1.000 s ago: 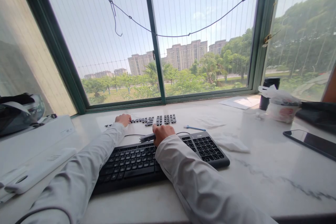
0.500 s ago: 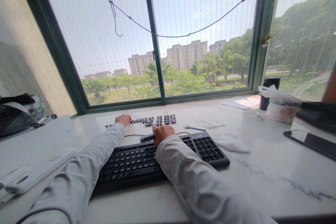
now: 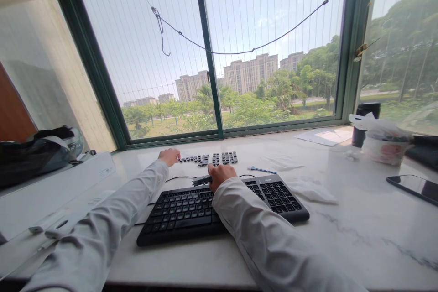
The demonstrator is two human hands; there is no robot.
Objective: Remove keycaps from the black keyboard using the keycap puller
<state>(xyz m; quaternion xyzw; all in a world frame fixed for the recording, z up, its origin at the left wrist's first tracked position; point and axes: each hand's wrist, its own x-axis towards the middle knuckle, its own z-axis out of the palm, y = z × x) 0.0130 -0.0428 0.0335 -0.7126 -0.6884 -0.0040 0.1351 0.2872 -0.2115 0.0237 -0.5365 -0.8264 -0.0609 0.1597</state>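
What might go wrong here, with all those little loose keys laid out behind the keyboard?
The left hand sits at the end of the loose keycaps; a nudge might scatter their rows. The right hand grips a dark tool at the far edge of the keyboard; a slip could scratch a key. The right sleeve lies across the keys and may press them.

Left hand (image 3: 170, 156) outstretched farther; right hand (image 3: 221, 174) clenched.
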